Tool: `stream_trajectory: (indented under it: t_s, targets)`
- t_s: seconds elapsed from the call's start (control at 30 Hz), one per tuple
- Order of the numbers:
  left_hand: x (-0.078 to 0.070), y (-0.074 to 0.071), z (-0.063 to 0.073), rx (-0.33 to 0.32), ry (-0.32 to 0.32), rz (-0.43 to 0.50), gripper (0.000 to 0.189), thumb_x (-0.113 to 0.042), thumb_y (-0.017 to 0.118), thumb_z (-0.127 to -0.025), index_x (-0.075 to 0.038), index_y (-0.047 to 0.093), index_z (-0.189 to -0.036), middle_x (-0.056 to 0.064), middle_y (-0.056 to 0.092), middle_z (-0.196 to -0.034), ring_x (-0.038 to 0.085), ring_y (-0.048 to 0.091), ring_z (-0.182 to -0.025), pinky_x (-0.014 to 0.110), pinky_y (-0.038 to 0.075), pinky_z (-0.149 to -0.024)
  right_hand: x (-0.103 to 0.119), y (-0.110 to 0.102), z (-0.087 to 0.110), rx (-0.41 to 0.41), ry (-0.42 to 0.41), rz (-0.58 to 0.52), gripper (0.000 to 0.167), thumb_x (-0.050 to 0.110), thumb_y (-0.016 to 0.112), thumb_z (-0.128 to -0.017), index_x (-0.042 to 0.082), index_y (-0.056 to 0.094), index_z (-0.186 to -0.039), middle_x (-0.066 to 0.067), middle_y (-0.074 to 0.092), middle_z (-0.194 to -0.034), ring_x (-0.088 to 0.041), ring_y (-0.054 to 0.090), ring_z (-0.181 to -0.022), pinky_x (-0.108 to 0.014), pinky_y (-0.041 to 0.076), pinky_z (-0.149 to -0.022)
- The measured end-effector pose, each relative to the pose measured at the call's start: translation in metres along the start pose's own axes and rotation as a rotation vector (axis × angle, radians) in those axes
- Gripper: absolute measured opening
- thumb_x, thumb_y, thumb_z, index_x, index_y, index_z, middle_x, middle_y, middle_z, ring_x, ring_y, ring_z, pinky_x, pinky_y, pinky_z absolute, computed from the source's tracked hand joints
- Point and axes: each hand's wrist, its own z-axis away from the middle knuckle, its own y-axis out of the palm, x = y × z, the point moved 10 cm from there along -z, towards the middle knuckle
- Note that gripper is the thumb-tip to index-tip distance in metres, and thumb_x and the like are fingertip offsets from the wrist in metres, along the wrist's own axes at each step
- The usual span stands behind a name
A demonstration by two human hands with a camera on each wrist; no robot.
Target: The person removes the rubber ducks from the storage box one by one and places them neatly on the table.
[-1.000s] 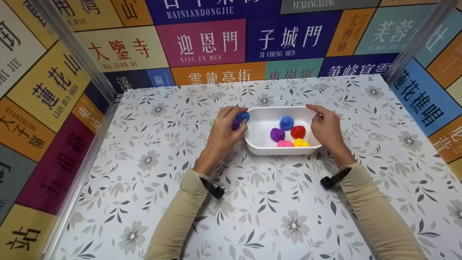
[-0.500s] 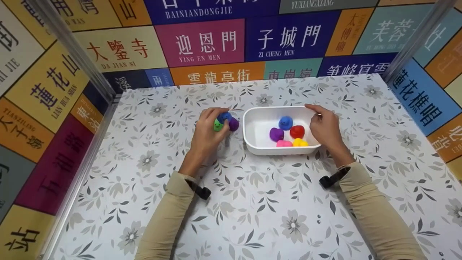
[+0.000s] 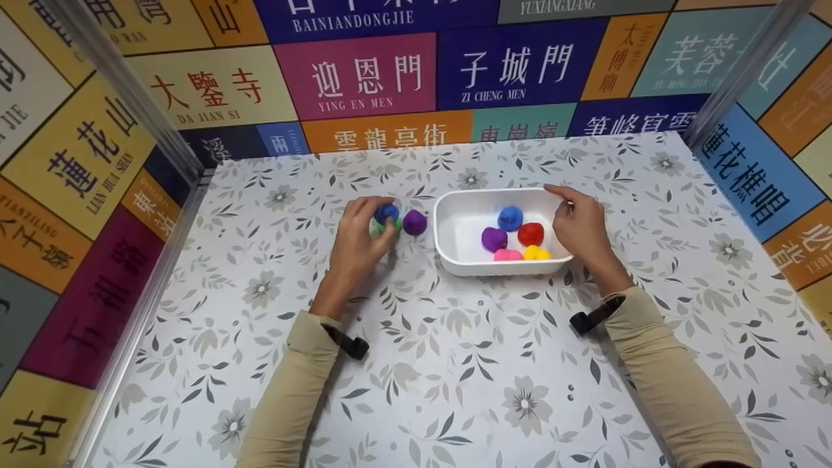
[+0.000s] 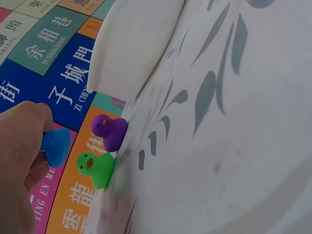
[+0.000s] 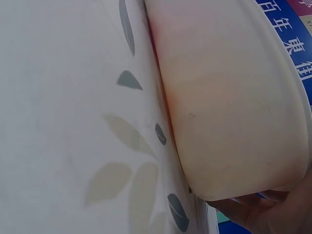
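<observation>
My left hand [image 3: 356,235] pinches a blue rubber duck [image 4: 57,146] between thumb and fingers, left of the white plastic tub [image 3: 444,255]. In the left wrist view the blue duck is raised off the table. Close by on the table are a green rubber duck [image 4: 96,169], partly hidden by the hand and the blue duck in the head view, and a purple rubber duck [image 3: 415,222]. At the tub's right end my right hand [image 3: 583,227] holds the rim, its fingers partly hidden behind the tub wall in the right wrist view [image 5: 265,209].
Inside the tub lie another blue duck [image 3: 510,218], another purple duck [image 3: 494,240], and red [image 3: 530,234], pink [image 3: 508,255] and yellow [image 3: 537,252] toys. Lettered panels [image 3: 370,75] wall in the back and sides of the flower-patterned table [image 3: 416,364].
My left hand has moved left, away from the tub, carrying the blue duck, which now overlaps the green duck. The purple duck has come into full view. My right hand stays at the tub.
</observation>
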Motion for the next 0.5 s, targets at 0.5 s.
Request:
stream_trajectory:
  t_s: [0.5]
  targets:
    - [0.025,-0.017,-0.003,-0.032,-0.052,-0.019,0.032,-0.011,0.071,-0.098,-0.011,0.075,-0.129,0.008,0.072,-0.127,0.024,0.064,-0.117,0.039,0.056,-0.101,-0.001,0.001,-0.002,-0.014,-0.005,0.01,0.053,0.001,0.04,-0.105,0.016,0.068,-0.148,-0.013,0.066,-0.152,-0.029,0.062,-0.11,-0.023,0.04,-0.075]
